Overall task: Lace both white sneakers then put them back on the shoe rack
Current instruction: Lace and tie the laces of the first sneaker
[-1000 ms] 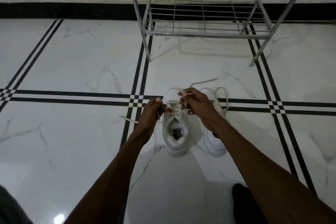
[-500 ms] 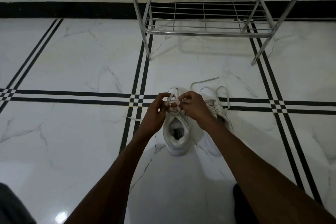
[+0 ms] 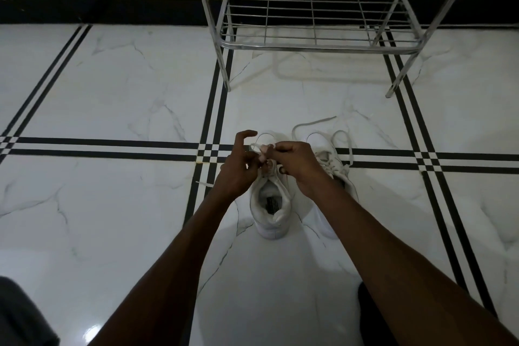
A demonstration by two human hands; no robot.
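Two white sneakers stand side by side on the floor, toes pointing away from me. Over the left sneaker (image 3: 271, 205), my left hand (image 3: 238, 168) and my right hand (image 3: 297, 163) meet above its tongue, each pinching part of its white lace (image 3: 257, 145). My left index finger is lifted and curled. The lace's loose end (image 3: 203, 184) trails out to the left on the floor. The right sneaker (image 3: 330, 160) is partly hidden behind my right forearm; its lace (image 3: 311, 123) lies in loose loops around the toe.
A chrome wire shoe rack (image 3: 317, 46) stands against the wall just beyond the sneakers, its lower shelf bare. The floor (image 3: 112, 93) is glossy white marble with black stripe lines. Dark clothing shows at the bottom left and beside my right forearm.
My hands have come together over the left sneaker from a spread position, drawing the lace inward. My left index finger has lifted. The sneakers have not moved.
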